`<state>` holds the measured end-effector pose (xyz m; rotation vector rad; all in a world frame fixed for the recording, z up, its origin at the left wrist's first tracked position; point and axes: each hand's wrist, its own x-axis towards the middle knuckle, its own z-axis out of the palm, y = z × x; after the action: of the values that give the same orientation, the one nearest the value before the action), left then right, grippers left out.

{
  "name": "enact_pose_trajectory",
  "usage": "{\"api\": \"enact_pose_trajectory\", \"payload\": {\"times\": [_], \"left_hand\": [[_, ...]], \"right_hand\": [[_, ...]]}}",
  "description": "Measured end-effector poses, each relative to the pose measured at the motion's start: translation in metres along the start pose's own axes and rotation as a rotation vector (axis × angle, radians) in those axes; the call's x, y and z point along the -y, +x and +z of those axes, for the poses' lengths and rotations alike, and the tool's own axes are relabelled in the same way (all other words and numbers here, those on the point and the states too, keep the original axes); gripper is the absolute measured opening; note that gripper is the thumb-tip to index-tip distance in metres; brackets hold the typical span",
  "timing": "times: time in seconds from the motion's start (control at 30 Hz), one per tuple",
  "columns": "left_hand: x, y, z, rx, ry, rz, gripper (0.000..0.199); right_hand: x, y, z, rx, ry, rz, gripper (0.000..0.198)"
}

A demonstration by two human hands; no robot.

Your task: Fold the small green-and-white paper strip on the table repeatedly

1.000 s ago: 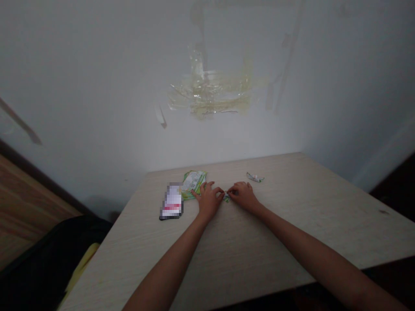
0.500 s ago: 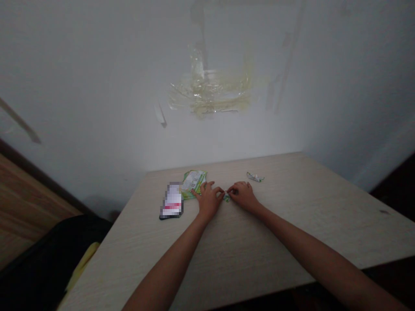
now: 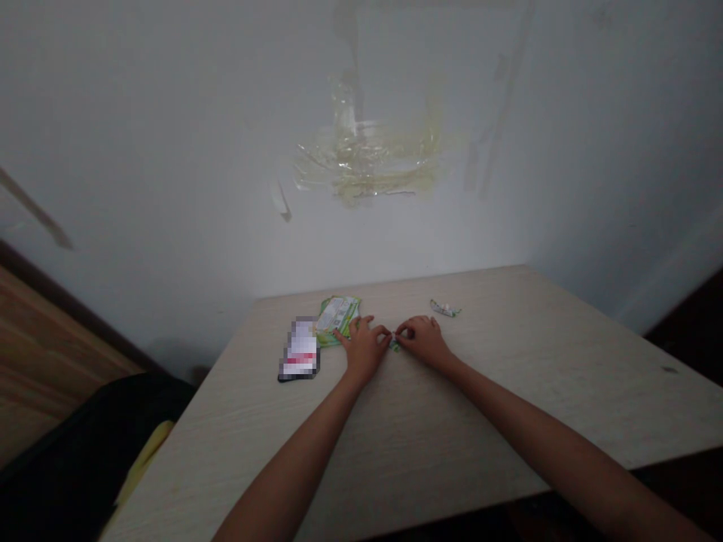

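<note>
Near the middle of the pale wooden table (image 3: 446,436), my left hand (image 3: 366,348) and my right hand (image 3: 422,339) meet, thumb and forefinger of each pinched together. Between the fingertips is a small green-and-white piece (image 3: 396,346), perhaps paper or wrapper, mostly covered by the fingers. My left hand's other fingers are spread beside a green-and-white printed packet (image 3: 339,315), their tips at its right edge. Beyond my right hand lies a crumpled green-and-white strip (image 3: 445,309).
A phone-like flat thing (image 3: 299,354), its face pixelated, lies left of the packet. The white wall (image 3: 226,188) behind the table carries peeling clear tape (image 3: 373,162). At the left are a dark cloth (image 3: 96,436) and something yellow (image 3: 144,459).
Both hands stay in almost the same place. The small piece between the fingertips shows slightly less below them than before.
</note>
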<state>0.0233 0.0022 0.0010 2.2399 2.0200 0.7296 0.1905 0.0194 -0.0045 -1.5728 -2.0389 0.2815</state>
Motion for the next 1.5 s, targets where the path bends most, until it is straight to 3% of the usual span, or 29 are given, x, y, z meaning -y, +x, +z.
{"api": "enact_pose_trajectory", "payload": {"times": [0.63,1.0,1.5], "left_hand": [[0.0,0.0,-0.002,0.009,-0.004,0.001,0.016],[0.006,-0.008,0.0,0.019,-0.018,0.167,0.018],[0.01,-0.004,-0.001,0.045,-0.098,0.193,0.008]], "right_hand": [[-0.004,-0.005,0.001,-0.031,-0.073,-0.08,0.016],[-0.009,-0.006,-0.007,-0.082,-0.152,-0.133,0.017],[-0.021,0.0,0.002,-0.034,-0.121,-0.139,0.017]]}}
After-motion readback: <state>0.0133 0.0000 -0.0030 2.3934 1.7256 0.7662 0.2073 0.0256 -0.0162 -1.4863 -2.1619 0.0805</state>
